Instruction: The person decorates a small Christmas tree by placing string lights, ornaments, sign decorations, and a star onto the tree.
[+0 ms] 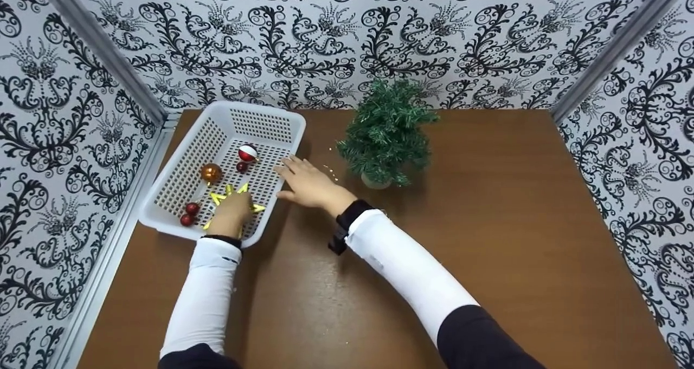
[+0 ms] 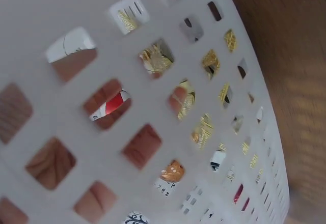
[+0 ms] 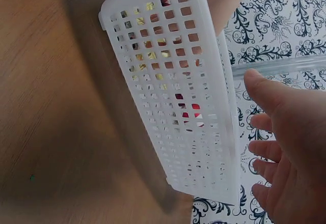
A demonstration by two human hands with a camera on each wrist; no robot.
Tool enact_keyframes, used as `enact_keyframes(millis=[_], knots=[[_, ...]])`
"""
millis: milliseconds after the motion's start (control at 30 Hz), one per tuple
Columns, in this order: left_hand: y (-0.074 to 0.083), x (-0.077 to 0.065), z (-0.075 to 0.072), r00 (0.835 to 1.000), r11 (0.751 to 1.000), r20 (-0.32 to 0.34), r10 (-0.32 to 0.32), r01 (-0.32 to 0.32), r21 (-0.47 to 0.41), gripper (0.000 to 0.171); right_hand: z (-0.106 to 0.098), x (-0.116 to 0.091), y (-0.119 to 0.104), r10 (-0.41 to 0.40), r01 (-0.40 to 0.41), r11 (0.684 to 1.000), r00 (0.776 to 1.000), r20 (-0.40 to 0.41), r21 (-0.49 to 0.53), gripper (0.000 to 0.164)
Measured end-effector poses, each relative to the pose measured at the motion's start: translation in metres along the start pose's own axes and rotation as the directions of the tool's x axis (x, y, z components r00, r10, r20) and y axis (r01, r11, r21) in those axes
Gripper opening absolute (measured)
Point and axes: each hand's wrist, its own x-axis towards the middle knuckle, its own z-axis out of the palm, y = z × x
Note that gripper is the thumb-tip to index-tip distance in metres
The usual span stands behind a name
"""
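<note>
In the head view, my left hand (image 1: 233, 212) reaches into the white basket (image 1: 298, 125) and grips a gold star (image 1: 257, 208); the hand hides the star's middle and most of the fingers. Through the basket's holes, the left wrist view shows bits of the gold star (image 2: 210, 63) close to the fingers. My right hand (image 1: 309, 185) is spread at the basket's right rim, holding nothing. The right wrist view has that hand (image 3: 290, 147) beside the rim with its fingers extended.
Inside the basket lie an orange ball (image 1: 211, 173), a red-and-white ball (image 1: 248, 153), a small dark red ball (image 1: 242, 167) and a red pair (image 1: 187, 219). A small green artificial tree (image 1: 387, 136) stands right of the basket on the brown table (image 1: 488, 222). Patterned walls (image 1: 325, 38) enclose it.
</note>
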Motion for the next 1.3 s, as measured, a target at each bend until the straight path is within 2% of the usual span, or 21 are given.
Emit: enact_keyframes(millis=[200,300,367,500,633,733,867,933,1000,1067,1100,1200,1233,1300], knots=[[-0.001,-0.001,-0.001,0.995,0.996,-0.051,-0.08,0.078,-0.04,0.016,0.002,-0.005,-0.006,-0.011,0.011,0.999,1.0,0.015,0.036,0.066],[-0.001,-0.004,-0.003,0.989,0.994,-0.124,-0.077,0.066,-0.091,0.013,0.002,-0.006,-0.009,-0.021,0.019,0.998,0.999,0.027,0.06,0.065],[0.0,-0.009,-0.006,0.979,0.99,-0.185,-0.09,0.067,-0.127,0.012,0.001,-0.006,-0.01,-0.03,0.028,0.997,0.999,0.028,0.078,0.065],[0.004,-0.022,-0.017,0.946,0.981,-0.301,-0.116,0.061,-0.187,0.009,0.001,-0.005,-0.011,-0.05,0.048,0.993,0.999,0.019,0.104,0.07],[0.015,-0.035,-0.03,0.906,0.97,-0.417,-0.076,-0.03,-0.24,0.004,0.002,-0.004,-0.011,-0.055,0.053,0.979,0.998,0.005,0.195,0.079],[0.027,-0.044,-0.039,0.869,0.96,-0.493,-0.029,-0.114,-0.257,0.003,0.003,-0.004,-0.012,-0.04,0.039,0.941,0.999,-0.005,0.336,0.084],[0.05,-0.055,-0.049,0.83,0.949,-0.557,0.018,-0.19,-0.252,0.004,0.003,-0.006,-0.016,-0.028,0.034,0.849,0.999,-0.02,0.528,0.089],[0.063,-0.06,-0.051,0.806,0.94,-0.59,0.051,-0.238,-0.245,0.007,0.003,-0.008,-0.017,-0.05,0.07,0.786,0.998,-0.049,0.615,0.086],[0.074,-0.064,-0.052,0.775,0.929,-0.625,0.094,-0.293,-0.224,0.01,0.003,-0.009,-0.018,-0.08,0.128,0.72,0.992,-0.102,0.682,0.081],[0.083,-0.068,-0.051,0.736,0.913,-0.661,0.148,-0.358,-0.194,0.012,0.002,-0.011,-0.017,-0.105,0.197,0.656,0.98,-0.17,0.729,0.072],[0.087,-0.07,-0.05,0.717,0.904,-0.676,0.171,-0.387,-0.181,0.011,0.002,-0.012,-0.017,-0.109,0.228,0.634,0.972,-0.207,0.739,0.066],[0.095,-0.073,-0.048,0.661,0.889,-0.719,0.214,-0.436,-0.136,0.011,0.0,-0.016,-0.014,-0.081,0.277,0.603,0.954,-0.288,0.748,0.061],[0.096,-0.073,-0.047,0.64,0.89,-0.737,0.219,-0.441,-0.119,0.01,-0.001,-0.018,-0.013,-0.058,0.276,0.608,0.951,-0.305,0.744,0.061],[0.097,-0.072,-0.044,0.607,0.898,-0.767,0.208,-0.429,-0.096,0.01,-0.002,-0.021,-0.012,-0.004,0.252,0.64,0.946,-0.324,0.726,0.056]])
